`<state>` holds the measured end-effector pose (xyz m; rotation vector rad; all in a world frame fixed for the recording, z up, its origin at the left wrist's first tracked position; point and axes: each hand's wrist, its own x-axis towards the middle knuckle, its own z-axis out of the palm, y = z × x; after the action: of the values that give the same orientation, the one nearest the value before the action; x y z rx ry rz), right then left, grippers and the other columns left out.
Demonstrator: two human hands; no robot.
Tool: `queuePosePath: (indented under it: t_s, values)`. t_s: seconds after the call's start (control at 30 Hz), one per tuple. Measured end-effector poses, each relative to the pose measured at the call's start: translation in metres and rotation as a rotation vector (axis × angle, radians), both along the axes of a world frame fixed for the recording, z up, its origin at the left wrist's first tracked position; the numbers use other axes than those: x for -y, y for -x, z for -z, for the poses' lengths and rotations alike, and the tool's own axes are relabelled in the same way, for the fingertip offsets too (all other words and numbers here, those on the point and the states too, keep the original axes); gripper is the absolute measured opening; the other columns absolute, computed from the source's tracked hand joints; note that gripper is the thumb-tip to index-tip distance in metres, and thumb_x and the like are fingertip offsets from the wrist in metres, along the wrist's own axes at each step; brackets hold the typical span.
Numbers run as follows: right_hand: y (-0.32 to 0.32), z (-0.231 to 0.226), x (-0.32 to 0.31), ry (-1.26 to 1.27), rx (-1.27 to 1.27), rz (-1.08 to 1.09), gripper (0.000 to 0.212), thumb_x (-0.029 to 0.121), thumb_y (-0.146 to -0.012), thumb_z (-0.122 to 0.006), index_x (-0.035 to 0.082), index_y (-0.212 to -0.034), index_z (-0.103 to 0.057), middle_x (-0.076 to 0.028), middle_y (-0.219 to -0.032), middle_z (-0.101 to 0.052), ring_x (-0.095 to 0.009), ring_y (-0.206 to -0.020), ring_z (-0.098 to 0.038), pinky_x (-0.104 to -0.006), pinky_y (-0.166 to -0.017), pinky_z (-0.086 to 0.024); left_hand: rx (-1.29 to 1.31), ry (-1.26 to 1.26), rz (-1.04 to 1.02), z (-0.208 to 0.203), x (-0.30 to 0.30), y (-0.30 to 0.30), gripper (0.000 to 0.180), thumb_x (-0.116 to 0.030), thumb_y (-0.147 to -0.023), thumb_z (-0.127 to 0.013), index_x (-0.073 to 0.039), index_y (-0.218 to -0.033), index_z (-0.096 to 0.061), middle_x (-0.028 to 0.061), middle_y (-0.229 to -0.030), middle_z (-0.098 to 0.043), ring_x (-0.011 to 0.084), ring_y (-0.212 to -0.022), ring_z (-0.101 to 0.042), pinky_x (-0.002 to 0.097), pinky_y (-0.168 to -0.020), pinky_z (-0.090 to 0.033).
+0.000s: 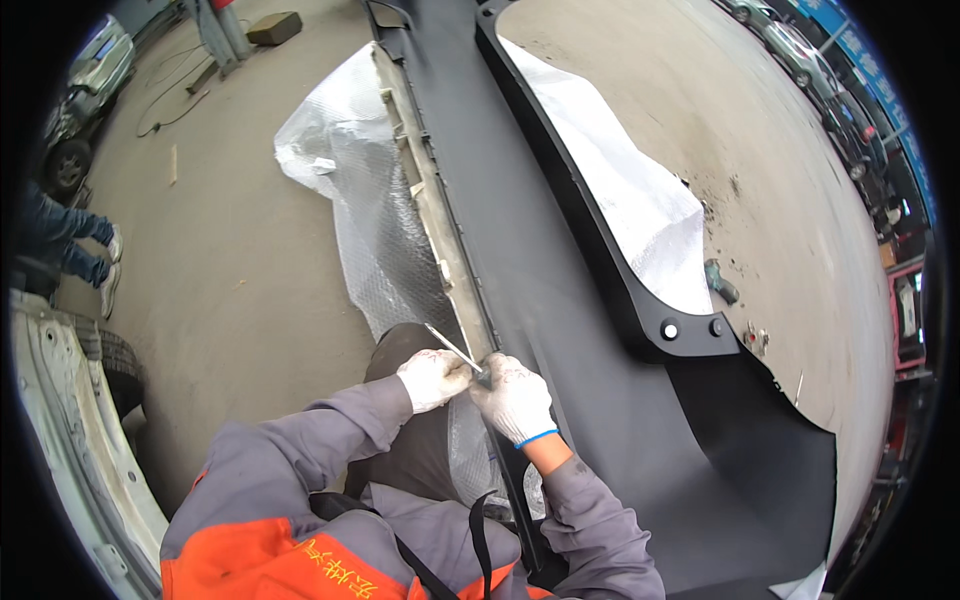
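By the gloved right hand [516,396], a thin-shafted tool [453,346] was clasped. The left hand [432,380] was curled beside it, its grip impossible to tell. Both were held at the long black panel's [520,200] left edge, where bubble wrap [375,220] was spread.

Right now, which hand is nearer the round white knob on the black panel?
Right. The right hand is left of the round white knob; the left hand is farther left.
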<state>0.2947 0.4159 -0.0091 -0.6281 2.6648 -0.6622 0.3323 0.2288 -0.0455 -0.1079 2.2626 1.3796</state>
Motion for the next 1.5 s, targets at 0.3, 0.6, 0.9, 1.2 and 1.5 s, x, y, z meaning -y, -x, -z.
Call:
queuePosePath:
  t_s: [0.3,0.6,0.9,1.2,1.5]
  values:
    - [-0.02,0.018,0.0,-0.036,-0.248,0.018,0.032,0.036,-0.088,-0.077,0.009,-0.102,-0.066,-0.016,-0.09,-0.073,-0.035,-0.081,-0.073,-0.0484,-0.072,-0.057,0.081,-0.13,-0.123,-0.01,0.0,-0.001,0.033,-0.028,-0.101,-0.057,-0.002,-0.117,-0.071,0.01,-0.089,-0.073,0.0173,-0.073,-0.069,0.033,-0.063,-0.058]
    - [-0.004,0.018,-0.016,0.169,0.058,0.125,0.046,0.045,-0.094,-0.073,0.004,-0.115,-0.068,-0.022,-0.1,-0.075,-0.041,-0.096,-0.073,-0.049,-0.085,-0.057,0.124,-0.072,-0.207,-0.023,0.018,0.062,0.062,-0.059,-0.099,-0.064,0.003,-0.09,-0.066,0.0109,-0.069,-0.066,0.0209,-0.056,-0.065,0.0345,-0.049,-0.054]
    - [0.014,-0.007,-0.084,0.019,0.219,0.22,0.057,0.049,-0.097,-0.067,-0.001,-0.125,-0.067,-0.026,-0.111,-0.075,-0.044,-0.109,-0.07,-0.0484,-0.095,-0.056,0.029,0.232,0.038,-0.036,0.003,0.064,0.071,-0.054,-0.106,-0.048,-0.001,-0.064,-0.069,0.0157,-0.061,-0.067,0.0278,-0.06,-0.07,0.0417,-0.066,-0.058]
    - [0.014,-0.192,-0.199,-0.513,-0.022,0.23,0.041,0.042,-0.094,-0.069,0.004,-0.107,-0.071,-0.022,-0.097,-0.076,-0.042,-0.095,-0.074,-0.05,-0.086,-0.059,-0.969,0.66,1.262,-0.024,0.001,0.084,0.047,-0.017,-0.095,-0.055,-0.022,-0.141,-0.059,0.0135,-0.137,-0.064,0.0322,-0.116,-0.068,0.0497,-0.099,-0.055]
    - [-0.265,-0.23,-0.42,0.571,-1.059,1.538,0.029,0.031,-0.109,-0.058,0.002,-0.111,-0.062,0.001,-0.075,-0.054,-0.006,-0.06,-0.05,-0.0228,-0.05,-0.033,-0.847,0.757,1.475,-0.046,-0.033,0.104,0.033,-0.021,-0.1,-0.05,-0.016,-0.131,-0.058,0.0126,-0.109,-0.074,0.0331,-0.086,-0.077,0.0457,-0.063,-0.063]
